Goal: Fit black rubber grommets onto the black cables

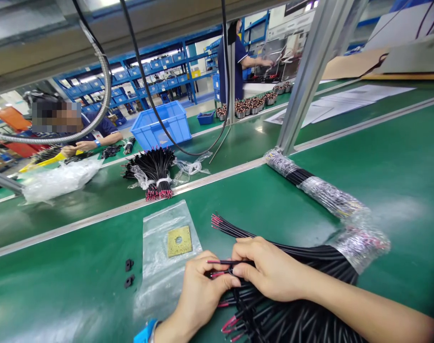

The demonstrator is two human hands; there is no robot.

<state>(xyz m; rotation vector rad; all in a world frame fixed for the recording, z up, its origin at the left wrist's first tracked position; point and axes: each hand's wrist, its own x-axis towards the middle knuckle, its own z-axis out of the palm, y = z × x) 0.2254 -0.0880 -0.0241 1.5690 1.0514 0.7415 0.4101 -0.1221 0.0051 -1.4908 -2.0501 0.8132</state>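
My left hand [202, 288], with a blue band at the wrist, pinches a black cable [243, 262] close to its stripped red-and-black end. My right hand [268, 267] grips the same cable slightly to the right, thumb and forefinger closed, the fingertips of both hands nearly meeting. What lies between the fingertips is partly hidden; a small dark piece may be there. Beneath both hands spreads a bundle of black cables [309, 317] with red-tipped ends pointing left. Two small black plastic parts [129, 272] lie on the green bench left of my left hand.
A clear plastic bag [154, 238] carries a yellowish square plate [179, 241] with a hole. Plastic-wrapped cables [326, 195] lie at the right. Beyond the rail are a tied cable bundle [157, 169], a blue crate [161, 126] and two co-workers. A metal post [306, 76] rises at the right.
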